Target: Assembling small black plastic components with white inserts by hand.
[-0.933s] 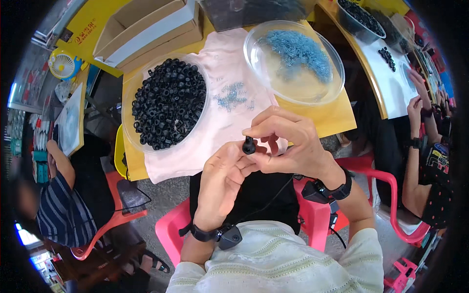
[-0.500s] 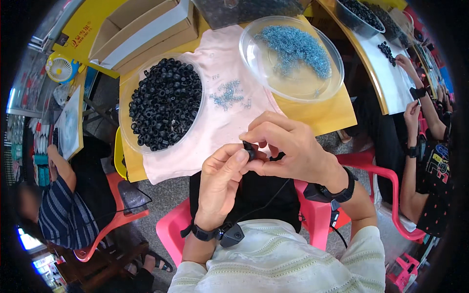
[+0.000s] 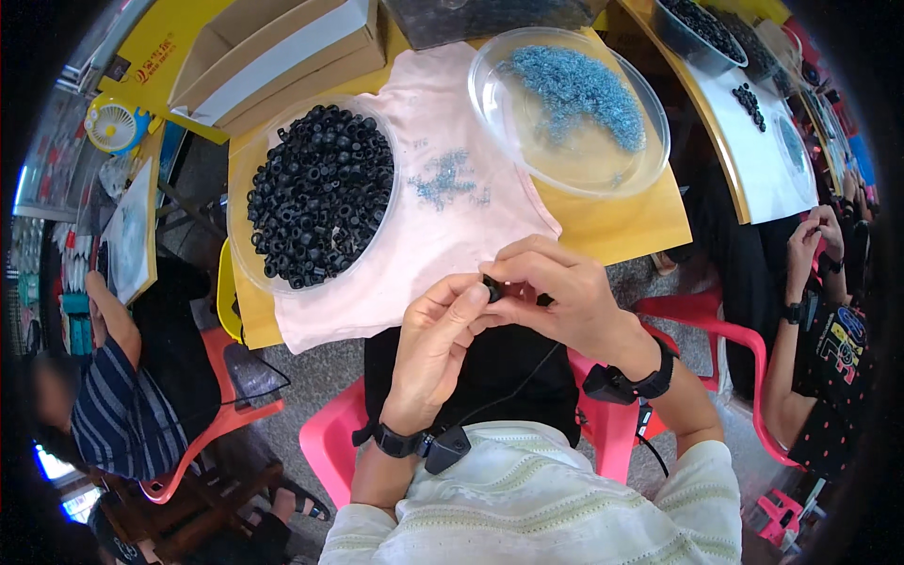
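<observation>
My left hand (image 3: 435, 344) and my right hand (image 3: 570, 299) meet over the near edge of a pale pink cloth (image 3: 377, 306). Both are closed, pinching a small black plastic part (image 3: 492, 288) between thumbs and fingertips. The fingers cover most of it. A dark spot shows between my right fingers; I cannot tell what it is. Left of my hands, a heap of small hollow black plastic parts (image 3: 320, 198) fills a round clear tub. Tiny clear-blue pieces (image 3: 444, 181) lie scattered on the cloth. More blue pieces (image 3: 584, 89) are heaped in a round clear tub (image 3: 664, 155) beyond my right hand.
An open cardboard box (image 3: 282, 71) and a grey bin (image 3: 490, 24) stand along the table's far side. Pink chair arms (image 3: 612, 424) flank me. A person in a striped top (image 3: 127, 414) sits left; another person's hands (image 3: 815, 235) work at the right table (image 3: 753, 160).
My fingers have closed further over the black part, and my hands have shifted slightly. At right, the other person's hand has left the black parts on the table and joined their other hand.
</observation>
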`<state>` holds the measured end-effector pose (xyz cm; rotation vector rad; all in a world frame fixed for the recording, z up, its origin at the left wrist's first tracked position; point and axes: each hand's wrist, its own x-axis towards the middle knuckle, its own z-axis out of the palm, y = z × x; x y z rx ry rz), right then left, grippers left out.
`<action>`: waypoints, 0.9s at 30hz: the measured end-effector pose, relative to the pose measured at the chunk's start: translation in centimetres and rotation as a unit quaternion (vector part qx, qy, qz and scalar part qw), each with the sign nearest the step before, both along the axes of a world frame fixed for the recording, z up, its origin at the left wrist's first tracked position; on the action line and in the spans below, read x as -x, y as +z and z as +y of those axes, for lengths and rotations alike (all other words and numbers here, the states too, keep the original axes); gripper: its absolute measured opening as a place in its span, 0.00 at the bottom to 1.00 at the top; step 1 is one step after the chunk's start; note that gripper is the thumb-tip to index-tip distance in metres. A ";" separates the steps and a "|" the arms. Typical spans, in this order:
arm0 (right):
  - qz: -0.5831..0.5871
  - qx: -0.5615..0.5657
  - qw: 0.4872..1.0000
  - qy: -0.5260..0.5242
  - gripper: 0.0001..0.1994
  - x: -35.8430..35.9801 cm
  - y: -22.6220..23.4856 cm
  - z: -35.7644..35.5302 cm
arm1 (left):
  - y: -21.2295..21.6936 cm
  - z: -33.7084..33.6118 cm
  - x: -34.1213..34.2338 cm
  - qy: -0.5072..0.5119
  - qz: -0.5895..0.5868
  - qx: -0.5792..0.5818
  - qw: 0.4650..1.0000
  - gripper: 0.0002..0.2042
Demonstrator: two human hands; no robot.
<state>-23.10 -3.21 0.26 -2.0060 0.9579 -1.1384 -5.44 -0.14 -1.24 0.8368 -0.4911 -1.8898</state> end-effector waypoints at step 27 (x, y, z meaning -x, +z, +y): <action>0.331 0.132 0.934 -0.005 0.26 -0.3 2.3 -1.0 | 1.4 -1.1 -1.0 -0.055 -0.046 0.046 0.996 0.09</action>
